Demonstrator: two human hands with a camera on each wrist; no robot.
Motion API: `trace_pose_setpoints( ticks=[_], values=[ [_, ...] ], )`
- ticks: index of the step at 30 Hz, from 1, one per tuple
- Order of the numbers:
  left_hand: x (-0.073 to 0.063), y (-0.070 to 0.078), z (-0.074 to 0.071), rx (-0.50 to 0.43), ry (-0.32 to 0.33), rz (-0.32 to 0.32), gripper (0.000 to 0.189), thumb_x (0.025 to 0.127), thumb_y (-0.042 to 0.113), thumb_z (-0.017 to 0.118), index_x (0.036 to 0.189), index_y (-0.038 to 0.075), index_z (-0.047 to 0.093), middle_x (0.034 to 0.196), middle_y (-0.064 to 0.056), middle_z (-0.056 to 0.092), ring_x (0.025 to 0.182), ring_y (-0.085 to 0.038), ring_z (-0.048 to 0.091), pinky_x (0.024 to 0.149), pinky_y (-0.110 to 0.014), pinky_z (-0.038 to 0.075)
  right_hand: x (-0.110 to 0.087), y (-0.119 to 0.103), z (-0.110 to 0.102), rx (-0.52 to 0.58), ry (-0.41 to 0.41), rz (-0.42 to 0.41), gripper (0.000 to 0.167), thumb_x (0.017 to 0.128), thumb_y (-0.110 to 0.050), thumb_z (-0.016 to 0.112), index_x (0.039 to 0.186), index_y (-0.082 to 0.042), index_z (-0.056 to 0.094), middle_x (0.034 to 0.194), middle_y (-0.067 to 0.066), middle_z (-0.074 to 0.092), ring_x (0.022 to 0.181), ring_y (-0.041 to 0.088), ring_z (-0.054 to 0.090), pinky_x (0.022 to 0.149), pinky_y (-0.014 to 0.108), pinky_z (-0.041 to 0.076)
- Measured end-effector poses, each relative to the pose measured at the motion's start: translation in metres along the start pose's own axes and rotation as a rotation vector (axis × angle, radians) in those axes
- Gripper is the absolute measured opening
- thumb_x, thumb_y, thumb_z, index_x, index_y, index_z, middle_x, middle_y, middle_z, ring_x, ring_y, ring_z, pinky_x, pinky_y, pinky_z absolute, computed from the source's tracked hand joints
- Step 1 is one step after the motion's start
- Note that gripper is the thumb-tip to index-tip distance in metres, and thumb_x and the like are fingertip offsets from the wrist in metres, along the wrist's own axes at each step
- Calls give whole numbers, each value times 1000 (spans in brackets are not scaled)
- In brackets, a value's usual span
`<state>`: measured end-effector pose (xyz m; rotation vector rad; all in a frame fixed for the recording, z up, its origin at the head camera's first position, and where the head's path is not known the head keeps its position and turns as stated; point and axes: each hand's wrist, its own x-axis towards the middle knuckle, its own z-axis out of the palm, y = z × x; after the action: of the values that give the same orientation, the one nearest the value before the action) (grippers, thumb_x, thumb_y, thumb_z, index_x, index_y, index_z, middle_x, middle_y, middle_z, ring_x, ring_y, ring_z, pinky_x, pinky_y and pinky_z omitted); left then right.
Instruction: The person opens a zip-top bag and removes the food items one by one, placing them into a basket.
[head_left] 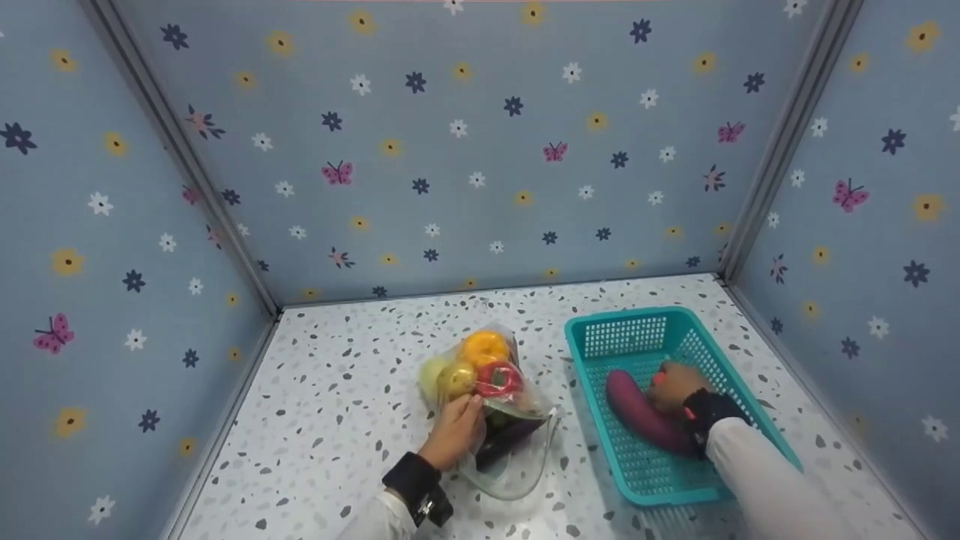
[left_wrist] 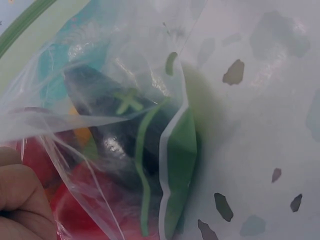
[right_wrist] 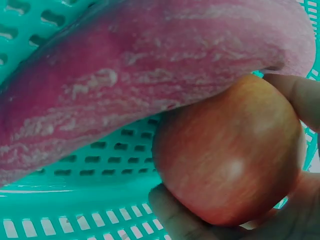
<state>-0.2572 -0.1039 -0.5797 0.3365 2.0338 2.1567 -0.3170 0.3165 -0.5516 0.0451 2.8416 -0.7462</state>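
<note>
My left hand [head_left: 455,435] pinches the edge of a clear zip bag [head_left: 517,484] lying on the table. Inside it are a red bell pepper [head_left: 500,380], a yellow-orange bell pepper [head_left: 484,347], a golden round fruit [head_left: 456,379], a pale green item [head_left: 430,379] and a dark eggplant [head_left: 514,439]. The bag's green zip strip [left_wrist: 22,30] shows in the left wrist view. Over in the teal basket [head_left: 596,412], my right hand [head_left: 677,384] grips a red apple [right_wrist: 230,155], fingers and thumb around its sides. A large purple sweet potato [head_left: 645,416] lies against the apple.
The speckled white table [head_left: 315,405] carries the bag at its middle and the basket at right. Flower-patterned panels [head_left: 480,150] close off the back and both sides. The basket has raised slotted walls.
</note>
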Motion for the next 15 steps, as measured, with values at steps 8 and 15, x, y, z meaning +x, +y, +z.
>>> trace_pose_setpoints(
  ticks=[8,15],
  values=[
    [0,1,0,83,30,19,39,118,12,42,88,-12,45,68,4,46,58,-6,43,57,-20,38,-12,-39,-9,-14,47,30,71,99,-28,70,154,10,47,152,36,55,138,54,56,113,69,47],
    [-1,3,1,71,22,7,40,119,14,41,88,-11,43,66,4,44,56,-8,42,55,-21,37,-11,-75,-2,-12,178,-107,54,99,-23,72,141,10,61,139,33,65,127,52,65,107,67,51]
  ],
)
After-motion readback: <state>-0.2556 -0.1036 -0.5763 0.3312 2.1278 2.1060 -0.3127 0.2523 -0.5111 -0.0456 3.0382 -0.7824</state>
